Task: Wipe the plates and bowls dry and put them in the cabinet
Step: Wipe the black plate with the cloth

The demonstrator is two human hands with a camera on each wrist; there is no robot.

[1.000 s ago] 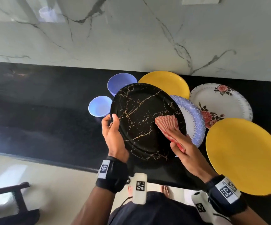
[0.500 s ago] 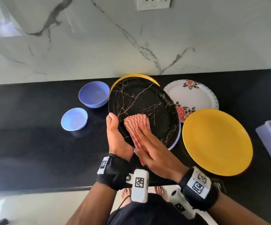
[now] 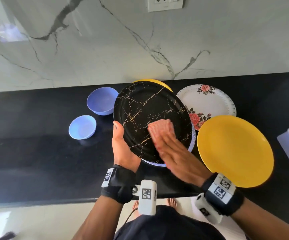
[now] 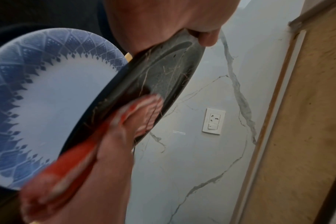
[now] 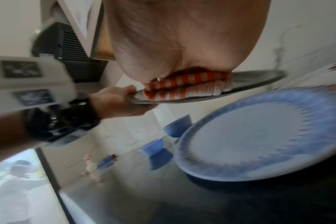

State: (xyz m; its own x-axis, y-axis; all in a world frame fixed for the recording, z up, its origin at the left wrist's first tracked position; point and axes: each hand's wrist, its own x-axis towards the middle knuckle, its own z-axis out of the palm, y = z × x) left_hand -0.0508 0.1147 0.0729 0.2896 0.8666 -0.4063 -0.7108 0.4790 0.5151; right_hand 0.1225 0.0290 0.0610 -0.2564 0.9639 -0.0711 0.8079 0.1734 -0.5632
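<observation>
Black plate (image 3: 150,118) gripped by left hand (image 3: 121,149); flat right hand (image 3: 176,156) presses cloth (image 3: 161,130).

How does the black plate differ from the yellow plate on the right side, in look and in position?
The black plate has thin gold veins; the yellow plate is plain. The black plate is lifted and tilted, its rim gripped by the left hand, while the yellow plate lies on the counter. The right hand presses a striped cloth on the black plate; nothing touches the yellow plate. Both are round.
</observation>
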